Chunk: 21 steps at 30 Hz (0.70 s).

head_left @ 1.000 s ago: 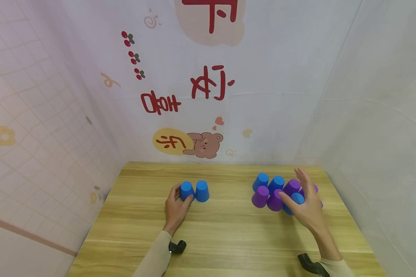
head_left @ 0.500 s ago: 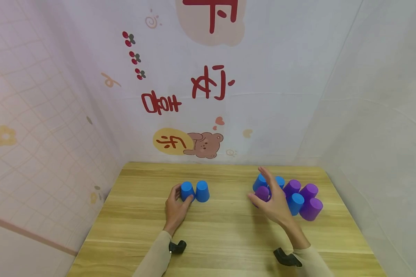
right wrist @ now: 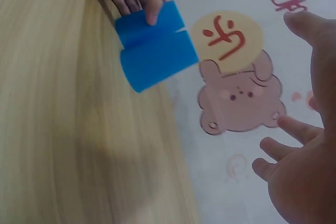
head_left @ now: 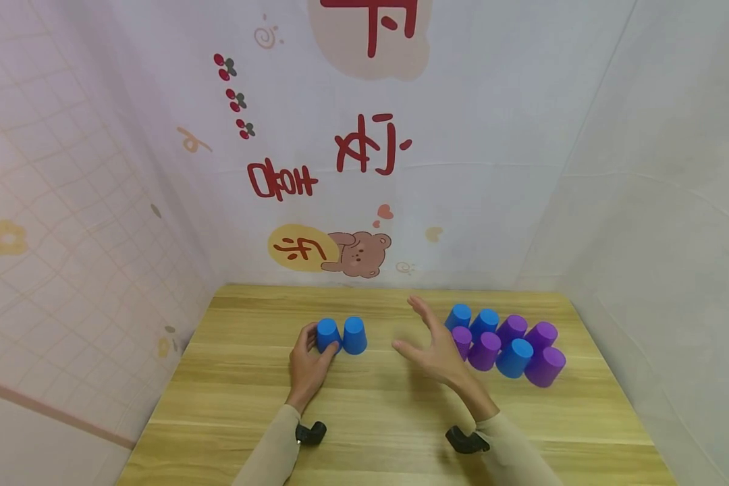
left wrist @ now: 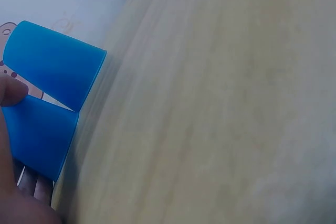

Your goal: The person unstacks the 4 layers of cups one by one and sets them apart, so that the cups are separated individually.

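Two blue cups stand upside down side by side at the left of the table. My left hand (head_left: 308, 368) holds the left blue cup (head_left: 327, 332), thumb on its near side and fingers round its far left; the left wrist view shows this grip too. Just right of it stands the other blue cup (head_left: 355, 336), which no hand touches. My right hand (head_left: 440, 351) hovers over the table between the two cup groups, thumb and fingers spread and holding nothing. Behind it, a purple cup (head_left: 462, 341) is partly hidden by the hand.
Right of my right hand stand several upside-down cups in two rows, among them a purple cup (head_left: 484, 352), a front blue cup (head_left: 515, 358) and a purple cup (head_left: 545, 368) at the right end. White cloth walls (head_left: 474, 169) border the wooden table (head_left: 370, 432) behind and at both sides.
My right hand has moved left from over the right-hand cups to the space left of them, staying spread. My left hand and its blue cup have stayed in place.
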### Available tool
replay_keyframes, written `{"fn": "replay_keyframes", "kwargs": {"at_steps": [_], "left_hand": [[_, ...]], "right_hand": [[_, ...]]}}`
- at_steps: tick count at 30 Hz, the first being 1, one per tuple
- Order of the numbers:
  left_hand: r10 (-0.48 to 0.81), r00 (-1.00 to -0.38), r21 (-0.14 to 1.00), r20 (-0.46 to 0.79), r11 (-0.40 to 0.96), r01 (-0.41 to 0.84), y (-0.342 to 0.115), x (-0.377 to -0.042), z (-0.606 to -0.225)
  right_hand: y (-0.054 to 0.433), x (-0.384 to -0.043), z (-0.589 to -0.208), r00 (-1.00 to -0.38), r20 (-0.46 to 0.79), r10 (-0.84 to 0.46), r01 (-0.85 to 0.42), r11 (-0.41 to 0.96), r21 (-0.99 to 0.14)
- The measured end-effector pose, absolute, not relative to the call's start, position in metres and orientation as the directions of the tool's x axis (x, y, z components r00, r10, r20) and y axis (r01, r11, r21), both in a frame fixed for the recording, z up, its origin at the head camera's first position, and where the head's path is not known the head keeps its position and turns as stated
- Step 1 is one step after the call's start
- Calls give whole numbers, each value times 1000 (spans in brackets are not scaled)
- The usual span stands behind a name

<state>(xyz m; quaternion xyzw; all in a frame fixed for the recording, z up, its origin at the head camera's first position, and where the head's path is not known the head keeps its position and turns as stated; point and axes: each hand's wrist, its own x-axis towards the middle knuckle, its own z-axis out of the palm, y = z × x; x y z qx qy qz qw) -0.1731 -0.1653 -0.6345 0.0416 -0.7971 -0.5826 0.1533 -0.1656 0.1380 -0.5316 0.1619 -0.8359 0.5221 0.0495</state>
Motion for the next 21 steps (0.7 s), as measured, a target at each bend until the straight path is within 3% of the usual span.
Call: {"fn": "replay_keyframes", "kwargs": {"at_steps": [21], "left_hand": [[-242, -952, 941, 187, 323, 103, -166, -173, -633]], "right_hand": [[78, -196, -571, -937, 136, -322, -266, 405, -875]]}}
